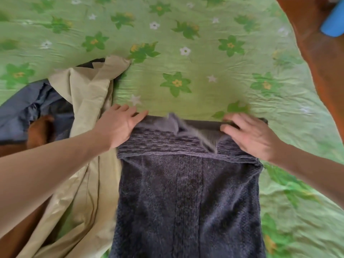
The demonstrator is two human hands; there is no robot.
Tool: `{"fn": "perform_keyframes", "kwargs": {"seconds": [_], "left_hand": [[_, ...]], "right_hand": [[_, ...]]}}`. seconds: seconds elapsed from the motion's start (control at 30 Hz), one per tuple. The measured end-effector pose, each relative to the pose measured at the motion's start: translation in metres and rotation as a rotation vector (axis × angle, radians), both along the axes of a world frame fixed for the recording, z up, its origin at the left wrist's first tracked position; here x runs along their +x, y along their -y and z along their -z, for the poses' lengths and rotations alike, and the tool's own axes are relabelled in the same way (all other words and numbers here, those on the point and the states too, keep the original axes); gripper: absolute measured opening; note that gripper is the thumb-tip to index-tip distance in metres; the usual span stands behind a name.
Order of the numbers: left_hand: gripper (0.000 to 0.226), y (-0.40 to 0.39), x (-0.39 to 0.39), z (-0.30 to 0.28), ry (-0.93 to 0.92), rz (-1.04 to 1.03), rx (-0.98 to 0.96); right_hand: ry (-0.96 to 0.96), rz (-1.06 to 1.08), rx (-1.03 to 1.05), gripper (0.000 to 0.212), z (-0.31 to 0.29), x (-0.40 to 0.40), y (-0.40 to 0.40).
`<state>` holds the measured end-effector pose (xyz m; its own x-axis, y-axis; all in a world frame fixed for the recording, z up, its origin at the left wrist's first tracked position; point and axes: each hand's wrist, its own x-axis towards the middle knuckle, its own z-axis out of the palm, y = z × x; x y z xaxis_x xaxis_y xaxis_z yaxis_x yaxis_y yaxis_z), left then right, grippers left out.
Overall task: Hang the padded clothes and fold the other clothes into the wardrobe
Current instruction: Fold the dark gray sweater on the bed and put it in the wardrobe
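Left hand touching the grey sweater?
Touching. Head view: left hand rests on the far left corner of the grey sweater, palm pressing its edge.

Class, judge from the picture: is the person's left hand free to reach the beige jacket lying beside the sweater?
Probably yes. The left hand rests at the far left corner of the dark knit sweater, and the beige jacket lies right beside it with nothing between them. It would first have to let go of the sweater.

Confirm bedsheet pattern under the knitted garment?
Light green bedsheet printed with darker green flowers and small white ones, under the dark grey knitted garment. Head view, the only one.
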<state>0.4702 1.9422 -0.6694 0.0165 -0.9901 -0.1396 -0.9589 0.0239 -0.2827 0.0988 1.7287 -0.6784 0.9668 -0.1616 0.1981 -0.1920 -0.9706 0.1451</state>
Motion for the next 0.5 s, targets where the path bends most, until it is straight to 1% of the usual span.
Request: {"fn": "perform_keyframes", "kwargs": {"seconds": [0.03,0.1,0.17,0.2,0.23,0.27,0.33,0.4,0.5], "left_hand": [[0.078,-0.004,-0.005,0.004,0.041,-0.017,0.032],[0.085,-0.012,-0.014,0.009,0.052,-0.057,0.023],[0.088,-0.017,-0.022,0.011,-0.041,-0.101,-0.005],[0.086,-0.017,-0.028,0.011,-0.113,-0.089,-0.011],[0.082,-0.017,-0.034,0.013,-0.176,-0.048,-0.007],[0.076,-0.017,-0.041,0.015,-0.219,0.01,-0.002],[0.065,-0.019,-0.053,0.023,-0.244,0.084,0.055],[0.067,-0.024,-0.053,0.031,-0.217,0.078,0.118],[0.07,-0.027,-0.048,0.033,-0.183,0.064,0.155]], "right_hand": [[-0.06,-0.01,-0.005,0.044,0.006,-0.007,-0.003],[-0.138,0.026,0.026,0.047,0.016,-0.017,-0.009],[-0.107,0.077,0.068,0.036,0.017,-0.019,-0.016],[-0.07,0.098,0.075,0.031,0.017,-0.017,-0.019],[-0.037,0.122,0.08,0.031,0.016,-0.016,-0.022],[-0.016,0.155,0.087,0.034,0.016,-0.014,-0.026],[0.002,0.244,0.086,0.043,0.016,-0.013,-0.031],[-0.026,0.335,0.064,0.051,0.018,-0.019,-0.036],[-0.227,0.493,0.1,0.066,0.022,-0.03,-0.048]]}}
